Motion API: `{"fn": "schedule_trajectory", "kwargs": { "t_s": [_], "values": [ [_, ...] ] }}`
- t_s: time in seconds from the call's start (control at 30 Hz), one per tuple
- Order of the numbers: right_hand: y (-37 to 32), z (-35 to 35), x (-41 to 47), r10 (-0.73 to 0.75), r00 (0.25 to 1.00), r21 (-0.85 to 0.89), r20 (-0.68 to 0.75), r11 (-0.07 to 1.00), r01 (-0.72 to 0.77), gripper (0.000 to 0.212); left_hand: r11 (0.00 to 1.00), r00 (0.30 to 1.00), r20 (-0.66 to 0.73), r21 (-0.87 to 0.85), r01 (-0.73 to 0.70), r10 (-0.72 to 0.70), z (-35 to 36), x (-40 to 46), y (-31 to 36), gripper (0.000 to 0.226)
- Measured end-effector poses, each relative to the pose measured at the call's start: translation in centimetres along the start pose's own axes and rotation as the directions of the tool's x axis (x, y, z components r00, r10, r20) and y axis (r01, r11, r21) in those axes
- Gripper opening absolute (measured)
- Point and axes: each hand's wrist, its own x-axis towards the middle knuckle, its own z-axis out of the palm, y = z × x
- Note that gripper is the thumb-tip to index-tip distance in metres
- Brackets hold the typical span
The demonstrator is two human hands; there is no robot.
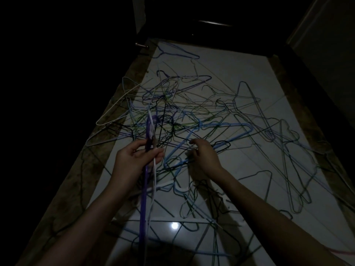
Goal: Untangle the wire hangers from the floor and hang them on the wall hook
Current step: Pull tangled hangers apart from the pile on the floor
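Observation:
A tangle of several wire hangers [184, 112] in blue, black, green and white covers the pale tiled floor [240, 166]. My left hand [138, 156] grips a purple hanger [143, 198] and a white hanger [153, 175] together, both held on edge and lifted above the pile. My right hand [203, 156] is down in the pile, its fingers curled round the wire of a light blue hanger [221, 131] near a black one. No wall hook is visible.
The room is dim. A dark door [192, 16] with a handle [141, 45] stands at the far end. Brown stone borders [76, 179] run along both sides of the floor. A light reflection [174, 225] glints on the tile near me.

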Motion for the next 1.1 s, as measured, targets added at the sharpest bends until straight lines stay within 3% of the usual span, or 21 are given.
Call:
{"fn": "schedule_trajectory", "kwargs": {
  "t_s": [0.07,0.17,0.4,0.6,0.87,1.1],
  "values": [
    [0.4,0.2,1.2,-0.038,0.999,-0.079,0.030,0.996,0.041,0.031,1.000,1.000,-0.020,-0.011,-0.002,0.002,-0.4,0.4,0.0,0.017],
    [1.3,1.0,2.6,0.021,0.997,-0.175,0.075,0.985,-0.008,0.040,1.000,1.000,-0.031,-0.024,-0.001,0.000,-0.7,0.7,-0.1,0.022],
    [1.9,2.1,2.2,0.099,0.995,-0.259,0.031,0.962,-0.088,0.023,1.000,1.000,-0.026,-0.002,0.009,-0.009,-0.9,1.1,-0.3,0.018],
    [1.7,0.6,1.8,0.241,0.970,0.040,-0.038,0.970,-0.240,0.010,0.999,1.000,-0.016,-0.048,0.018,-0.018,-0.9,1.0,-0.4,0.013],
    [-0.2,-3.6,1.1,0.249,0.964,0.399,-0.095,0.897,-0.192,0.006,0.995,0.998,-0.037,-0.076,-0.056,0.054,-0.4,0.7,0.4,0.020],
    [-4.8,-6.6,-1.4,0.238,0.971,0.598,0.034,0.774,-0.211,0.005,0.992,0.991,-0.043,0.006,-0.128,0.129,-0.2,0.4,1.0,0.019]
  ]
}}
